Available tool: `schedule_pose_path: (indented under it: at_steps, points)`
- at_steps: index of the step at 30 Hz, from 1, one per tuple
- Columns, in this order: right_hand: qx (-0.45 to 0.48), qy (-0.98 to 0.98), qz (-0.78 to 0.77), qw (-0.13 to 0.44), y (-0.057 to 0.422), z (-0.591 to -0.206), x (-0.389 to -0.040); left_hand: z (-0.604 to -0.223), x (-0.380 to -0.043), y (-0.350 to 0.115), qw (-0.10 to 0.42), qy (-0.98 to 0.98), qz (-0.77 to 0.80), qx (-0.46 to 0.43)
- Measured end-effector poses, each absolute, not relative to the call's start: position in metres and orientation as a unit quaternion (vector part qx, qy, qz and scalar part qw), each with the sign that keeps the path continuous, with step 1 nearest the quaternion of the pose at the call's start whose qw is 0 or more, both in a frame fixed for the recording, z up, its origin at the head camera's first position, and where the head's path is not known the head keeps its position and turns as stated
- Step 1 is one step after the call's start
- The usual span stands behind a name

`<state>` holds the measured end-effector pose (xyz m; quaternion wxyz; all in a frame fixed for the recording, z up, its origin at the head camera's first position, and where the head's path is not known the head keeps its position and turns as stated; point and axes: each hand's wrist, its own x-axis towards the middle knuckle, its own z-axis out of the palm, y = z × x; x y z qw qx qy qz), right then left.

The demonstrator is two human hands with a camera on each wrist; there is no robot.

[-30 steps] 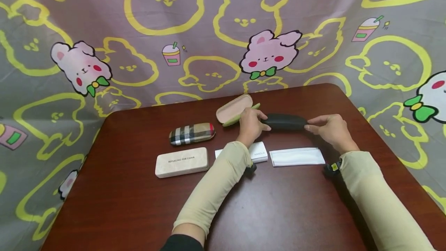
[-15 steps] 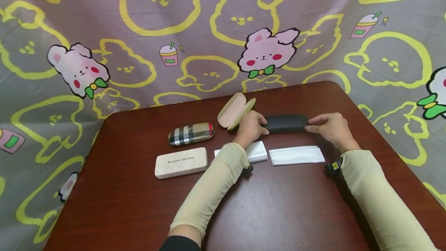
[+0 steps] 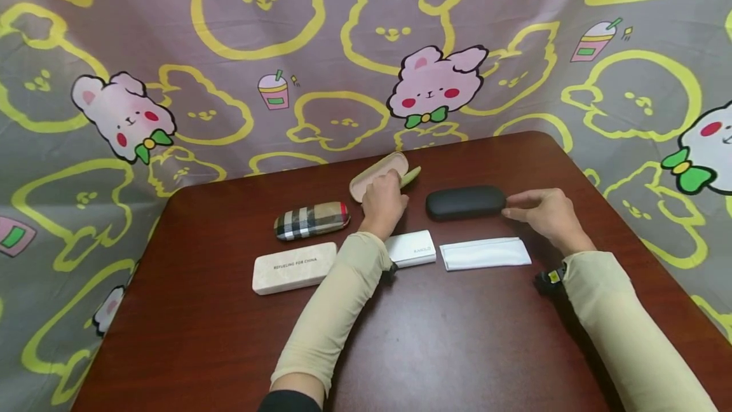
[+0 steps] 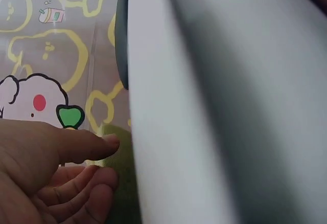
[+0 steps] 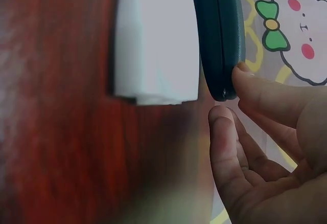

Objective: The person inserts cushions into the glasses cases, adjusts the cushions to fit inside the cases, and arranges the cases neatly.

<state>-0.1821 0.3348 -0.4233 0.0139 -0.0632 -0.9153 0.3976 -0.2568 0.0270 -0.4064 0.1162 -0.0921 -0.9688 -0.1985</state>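
Observation:
A green glasses case (image 3: 411, 176) with a pale pink lining stands open near the back of the table. My left hand (image 3: 383, 201) is over its front side, fingers curled, and pinches its edge; in the left wrist view the fingertips overlap the green case (image 4: 121, 168). To the right lies a closed black glasses case (image 3: 464, 202). My right hand (image 3: 543, 213) is at its right end, fingers fairly straight. In the right wrist view one fingertip touches the black case (image 5: 217, 40), while another digit stays just below its end.
Left of the green case are a plaid glasses case (image 3: 311, 220) and a cream case (image 3: 294, 267) with lettering. A white case (image 3: 413, 248), partly behind the left forearm, and a flat white pouch (image 3: 485, 254) lie in front. A patterned curtain (image 3: 337, 30) hangs behind the table.
My left hand has left the black case's left end and moved left onto the green case, which has turned and shifted slightly. My right hand stays at the black case's right end.

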Motion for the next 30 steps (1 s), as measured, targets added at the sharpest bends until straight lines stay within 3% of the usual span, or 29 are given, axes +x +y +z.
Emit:
schedule_pose_path:
  at_steps: [9,23,30]
  points:
    - [-0.047,-0.919,0.392,0.009,0.34,-0.418,-0.173,-0.402,-0.263,0.017,0.142,-0.978,-0.13,-0.077]
    - [-0.044,-0.917,0.395,-0.004,0.343,-0.421,-0.166,-0.401,-0.262,0.013,0.14,-0.978,-0.124,-0.091]
    - [-0.035,-0.92,0.391,-0.012,0.347,-0.419,-0.164,-0.384,-0.24,0.023,0.173,-0.97,-0.102,-0.134]
